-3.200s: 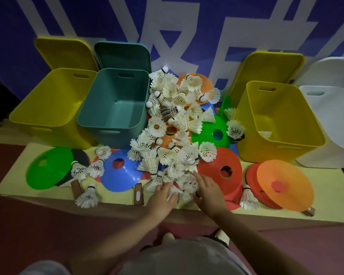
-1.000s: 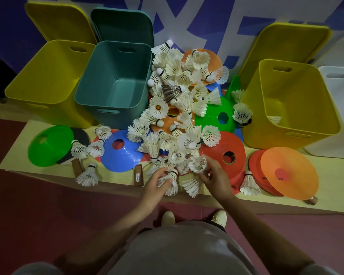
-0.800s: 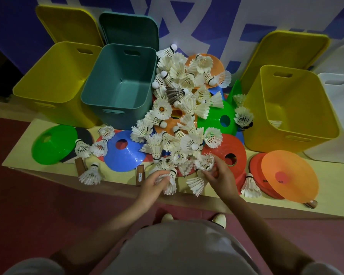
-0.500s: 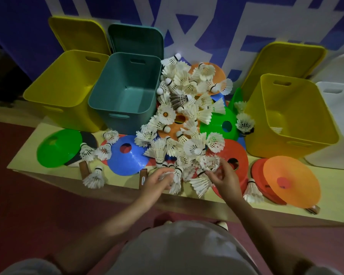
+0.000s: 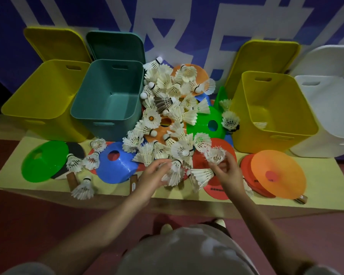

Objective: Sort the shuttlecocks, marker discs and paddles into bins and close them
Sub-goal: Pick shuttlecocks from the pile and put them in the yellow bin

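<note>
- Left hand (image 5: 153,175): fingers curled round a shuttlecock (image 5: 174,172) at the pile's near edge, cork up and away, feathers toward the person.
- Right hand (image 5: 227,171): pinches a second shuttlecock (image 5: 200,175), long axis roughly crosswise, cork apparently at the fingers, skirt leftward; another (image 5: 214,154) sits at its fingertips.
- Shuttlecock pile (image 5: 167,108): on the bench (image 5: 326,187) between the bins, over marker discs.
- Teal bin (image 5: 107,96): lid up, nothing visible inside.
- Right yellow bin (image 5: 270,112): holds one shuttlecock (image 5: 260,125), lying sideways.
- Paddle handles: (image 5: 71,180), (image 5: 134,183).
</note>
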A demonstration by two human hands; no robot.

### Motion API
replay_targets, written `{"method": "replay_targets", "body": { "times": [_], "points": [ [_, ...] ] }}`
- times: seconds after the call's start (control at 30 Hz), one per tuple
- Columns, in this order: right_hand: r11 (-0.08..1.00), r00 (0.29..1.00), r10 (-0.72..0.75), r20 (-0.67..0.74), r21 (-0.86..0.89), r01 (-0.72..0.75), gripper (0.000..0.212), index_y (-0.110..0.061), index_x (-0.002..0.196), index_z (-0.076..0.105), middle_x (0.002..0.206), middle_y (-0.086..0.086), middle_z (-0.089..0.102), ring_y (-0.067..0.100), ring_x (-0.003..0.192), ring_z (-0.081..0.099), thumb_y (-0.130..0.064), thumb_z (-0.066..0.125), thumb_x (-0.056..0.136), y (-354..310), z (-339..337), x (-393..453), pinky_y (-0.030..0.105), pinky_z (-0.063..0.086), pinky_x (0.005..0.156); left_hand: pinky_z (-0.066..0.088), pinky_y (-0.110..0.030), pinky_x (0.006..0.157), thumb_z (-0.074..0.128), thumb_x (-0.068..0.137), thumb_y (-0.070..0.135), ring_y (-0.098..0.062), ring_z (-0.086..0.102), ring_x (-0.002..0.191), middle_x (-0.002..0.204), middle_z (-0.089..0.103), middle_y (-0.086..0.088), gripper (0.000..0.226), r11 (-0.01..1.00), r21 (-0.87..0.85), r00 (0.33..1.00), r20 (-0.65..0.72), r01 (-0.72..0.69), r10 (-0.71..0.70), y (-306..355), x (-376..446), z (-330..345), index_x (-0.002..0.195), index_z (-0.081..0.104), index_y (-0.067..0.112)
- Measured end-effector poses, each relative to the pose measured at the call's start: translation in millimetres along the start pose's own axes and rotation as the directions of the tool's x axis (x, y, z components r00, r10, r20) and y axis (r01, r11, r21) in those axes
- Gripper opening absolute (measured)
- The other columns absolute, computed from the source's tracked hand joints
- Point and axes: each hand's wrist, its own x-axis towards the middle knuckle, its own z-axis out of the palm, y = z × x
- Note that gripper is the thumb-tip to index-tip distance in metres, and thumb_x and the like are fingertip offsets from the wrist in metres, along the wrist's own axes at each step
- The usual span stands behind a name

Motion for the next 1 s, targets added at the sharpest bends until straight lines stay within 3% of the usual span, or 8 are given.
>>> {"method": "replay_targets", "body": {
  "times": [0.07, 0.23, 0.4, 0.53, 0.6, 0.67, 0.83, 1.0],
  "points": [
    [0.999, 0.999, -0.023, -0.042, 0.043, 0.025, 0.046, -0.025, 0.126, 0.052, 0.079, 0.010, 0.061, 0.013, 0.066, 0.057, -0.028, 0.072, 0.084, -8, -14, 12, 0.027, 0.048, 0.060, 0.057, -0.037, 0.085, 0.056, 0.094, 0.027, -0.001, 0.057, 0.104, 0.114, 0.060, 0.009, 0.022, 1.000, -0.024, 1.000, 0.017, -0.019, 0.019, 15, 10, 14, 0.114, 0.064, 0.021],
    [0.996, 0.991, -0.017, -0.135, 0.084, 0.029, 0.063, -0.011, 0.141, 0.040, 0.076, 0.005, 0.056, -0.004, 0.059, 0.053, -0.021, 0.070, 0.087, -13, -48, 49, 0.009, 0.040, 0.054, 0.056, -0.035, 0.085, 0.056, 0.095, 0.031, 0.001, 0.055, 0.103, 0.114, 0.059, 0.012, 0.019, 0.998, -0.019, 0.998, 0.037, -0.057, 0.058, 38, 45, 52, 0.111, 0.063, 0.025],
    [0.990, 0.987, -0.008, -0.160, 0.136, 0.030, 0.056, -0.013, 0.133, 0.047, 0.075, 0.013, 0.058, 0.013, 0.068, 0.057, -0.029, 0.071, 0.085, -11, -81, 75, 0.024, 0.044, 0.059, 0.054, -0.021, 0.072, 0.056, 0.094, 0.032, 0.004, 0.055, 0.097, 0.109, 0.057, 0.018, 0.028, 0.997, -0.017, 0.997, 0.008, -0.071, 0.071, 56, 66, 89, 0.119, 0.062, 0.020],
    [0.985, 0.985, 0.006, -0.173, 0.168, 0.024, 0.049, -0.026, 0.128, 0.045, 0.072, 0.008, 0.054, 0.009, 0.064, 0.054, -0.024, 0.071, 0.086, -10, -104, 96, 0.021, 0.041, 0.055, 0.052, -0.027, 0.081, 0.056, 0.094, 0.035, 0.002, 0.054, 0.100, 0.117, 0.057, 0.013, 0.029, 0.996, 0.020, 0.996, 0.034, -0.082, 0.081, 69, 82, 120, 0.120, 0.061, 0.023],
    [0.983, 0.982, 0.009, -0.190, 0.182, 0.026, 0.042, -0.012, 0.122, 0.051, 0.074, 0.016, 0.057, 0.010, 0.065, 0.055, -0.022, 0.071, 0.086, -11, -115, 107, 0.029, 0.042, 0.058, 0.050, -0.026, 0.080, 0.055, 0.095, 0.035, 0.005, 0.053, 0.098, 0.113, 0.057, 0.016, 0.026, 0.995, 0.019, 0.995, 0.025, -0.099, 0.098, 74, 90, 134, 0.117, 0.061, 0.024],
    [0.976, 0.974, 0.028, -0.227, 0.216, 0.022, 0.049, -0.007, 0.127, 0.052, 0.084, 0.020, 0.063, 0.013, 0.069, 0.058, -0.022, 0.072, 0.085, -13, -126, 120, 0.036, 0.048, 0.064, 0.051, -0.030, 0.086, 0.056, 0.095, 0.033, 0.004, 0.053, 0.100, 0.113, 0.058, 0.015, 0.024, 0.992, 0.019, 0.992, 0.009, -0.126, 0.126, 81, 99, 147, 0.116, 0.062, 0.024],
    [0.971, 0.954, -0.020, -0.300, 0.222, 0.090, 0.041, -0.014, 0.123, 0.056, 0.102, 0.006, 0.069, 0.017, 0.077, 0.060, -0.023, 0.071, 0.085, -18, -161, 155, 0.036, 0.053, 0.068, 0.054, -0.033, 0.087, 0.056, 0.095, 0.030, -0.002, 0.058, 0.101, 0.117, 0.059, 0.008, 0.015, 0.979, -0.012, 0.979, 0.005, -0.204, 0.204, 107, 124, 188, 0.109, 0.062, 0.027],
    [0.986, 0.925, -0.045, -0.378, 0.133, 0.103, 0.032, -0.029, 0.114, 0.058, 0.098, -0.004, 0.068, 0.017, 0.077, 0.061, -0.029, 0.069, 0.084, -10, -206, 195, 0.034, 0.051, 0.073, 0.054, -0.033, 0.082, 0.056, 0.095, 0.026, -0.007, 0.058, 0.097, 0.106, 0.058, 0.012, 0.017, 0.956, 0.016, 0.954, 0.067, -0.293, 0.291, 132, 150, 250, 0.110, 0.061, 0.021]
  ]
}}
